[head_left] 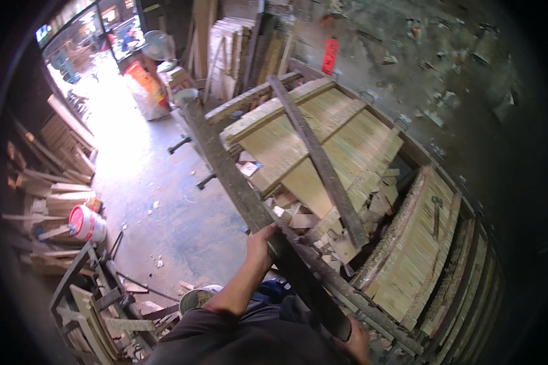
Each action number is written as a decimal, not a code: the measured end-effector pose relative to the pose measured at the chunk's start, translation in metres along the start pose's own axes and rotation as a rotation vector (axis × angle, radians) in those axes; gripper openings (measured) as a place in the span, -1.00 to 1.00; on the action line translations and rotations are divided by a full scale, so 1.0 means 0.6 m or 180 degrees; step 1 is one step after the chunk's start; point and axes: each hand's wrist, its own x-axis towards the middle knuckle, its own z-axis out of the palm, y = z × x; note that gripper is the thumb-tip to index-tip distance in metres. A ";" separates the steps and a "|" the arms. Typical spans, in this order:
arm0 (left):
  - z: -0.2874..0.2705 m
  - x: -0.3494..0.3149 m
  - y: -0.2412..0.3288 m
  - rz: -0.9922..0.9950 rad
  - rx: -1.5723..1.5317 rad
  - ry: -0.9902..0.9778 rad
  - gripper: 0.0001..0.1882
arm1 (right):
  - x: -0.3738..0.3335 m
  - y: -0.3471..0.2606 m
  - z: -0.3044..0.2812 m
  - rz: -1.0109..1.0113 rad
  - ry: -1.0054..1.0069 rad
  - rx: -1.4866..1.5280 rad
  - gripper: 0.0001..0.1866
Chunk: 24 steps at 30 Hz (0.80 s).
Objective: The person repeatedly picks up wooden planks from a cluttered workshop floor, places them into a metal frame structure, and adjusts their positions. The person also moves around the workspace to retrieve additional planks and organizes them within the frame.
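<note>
A long, dark wooden beam (pixel 236 185) slants across the middle, from the far left of the bench down to my body. My left hand (pixel 260 248) is closed around its left edge, partway along. At the near end, my right hand (pixel 356 342) grips the beam, its fingers partly hidden. To the right lie pale wooden panels (pixel 353 146) with rough battens along them. A second dark wooden bar (pixel 313 149) rests across these panels, apart from my hands. Offcuts (pixel 304 218) are heaped between the beam and the panels.
A hammer (pixel 436 217) lies on another panel (pixel 417 255) at the right, beside a worn wall (pixel 396 48). Clamp handles (pixel 206 180) jut from the bench's left side. Stacked timber (pixel 58 201), a white bucket with a red lid (pixel 87 223) and a metal frame (pixel 100 286) stand at the left.
</note>
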 end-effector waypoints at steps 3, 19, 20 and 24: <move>-0.087 -0.031 0.069 -0.0007 -0.0317 0.0194 -0.85 | 0.002 -0.029 -0.018 -0.0358 0.0071 -0.0252 -0.26; -0.537 0.191 0.278 0.0096 -0.1446 0.1627 -0.82 | 0.261 -0.585 -0.188 -0.2704 -0.0392 -0.0399 -0.26; -0.575 0.219 0.294 -0.0037 -0.1658 0.1614 -0.81 | 0.292 -0.636 -0.174 -0.2717 -0.0501 -0.0092 -0.27; -0.643 0.266 0.415 -0.0506 -0.1877 0.1735 -0.80 | 0.359 -0.911 -0.119 -0.2930 -0.0662 0.0982 -0.49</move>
